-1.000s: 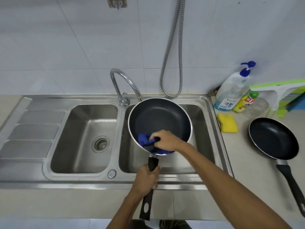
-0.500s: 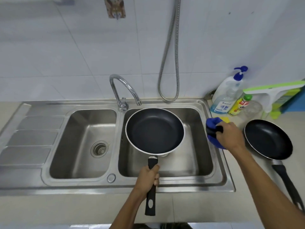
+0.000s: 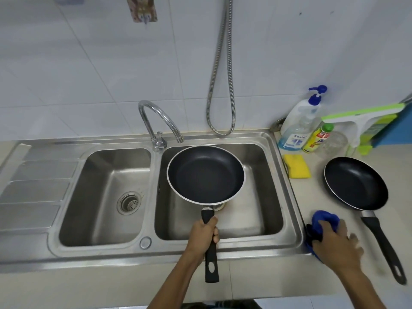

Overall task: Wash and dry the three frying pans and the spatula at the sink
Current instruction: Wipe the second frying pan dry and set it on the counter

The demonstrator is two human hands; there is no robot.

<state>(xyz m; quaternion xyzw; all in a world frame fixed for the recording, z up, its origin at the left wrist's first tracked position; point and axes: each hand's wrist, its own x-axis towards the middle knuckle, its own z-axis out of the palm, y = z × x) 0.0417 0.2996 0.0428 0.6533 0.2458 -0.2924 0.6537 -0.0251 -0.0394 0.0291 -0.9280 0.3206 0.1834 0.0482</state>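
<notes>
Crowding the counter point(image 3: 316, 197) are a pump bottle point(image 3: 298, 126), sponge point(image 3: 297, 166), squeegee point(image 3: 361, 121) and pan point(image 3: 354, 182).

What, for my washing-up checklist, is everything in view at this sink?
held frying pan: 1, black, silver rim, over the right basin
second frying pan: 1, black, on the counter right of the sink
blue cloth: 1, blue, counter by the sink's right edge
sink: 1, steel, two basins, drainboard at left
tap: 1, chrome, behind the basins
hose: 1, metal, hanging on the wall
sponge: 1, yellow, counter
pump bottle: 1, white, blue pump, by the wall
small bottle: 1, yellow, green cap, beside it
squeegee: 1, green and white, far right
left hand: grips the held pan's handle
right hand: on the blue cloth, blurred
</notes>
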